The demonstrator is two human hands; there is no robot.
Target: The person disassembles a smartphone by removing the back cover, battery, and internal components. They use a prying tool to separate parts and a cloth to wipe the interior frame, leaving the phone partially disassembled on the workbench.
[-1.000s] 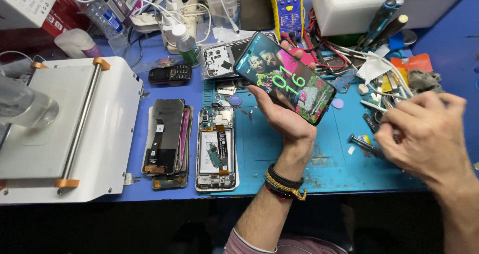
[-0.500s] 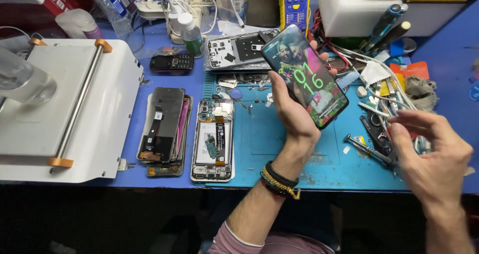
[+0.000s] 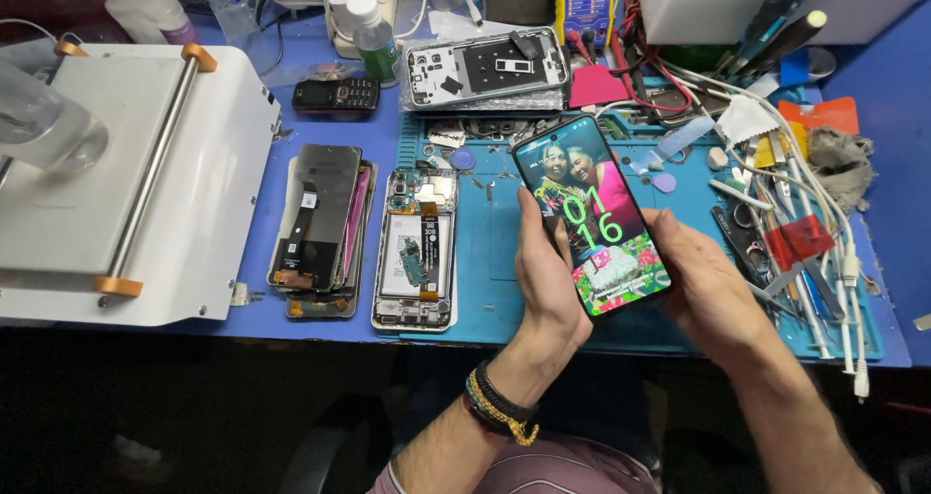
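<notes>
The right hand (image 3: 713, 290) had come in from the tool clutter on the right side of the surface (image 3: 320, 96), where half a second earlier it hung empty and apart, and now cupped the right edge of the smartphone (image 3: 592, 213). The left hand (image 3: 548, 281) kept its hold on the opposite edge, thumb against the side, beaded bracelets (image 3: 499, 409) at the wrist. So the phone had gone from a one-handed hold to a two-handed one, which reads as settling it for closer handling or inspection. Each grip was closed around the phone, fingers wrapped behind it, thumbs at the sides.

The phone was held tilted above the blue work mat (image 3: 490, 252), between the two grips, top end pointing away from the person. Its screen was lit, showing a photo wallpaper with large clock digits, glass apparently whole.

Left of the left grip lay an opened phone (image 3: 419, 247) with its insides exposed, and further left a stack of detached screens (image 3: 320, 227). Beyond the grips sat a bare phone frame (image 3: 485, 67); right of the right grip lay scattered tools (image 3: 786, 252)
</notes>
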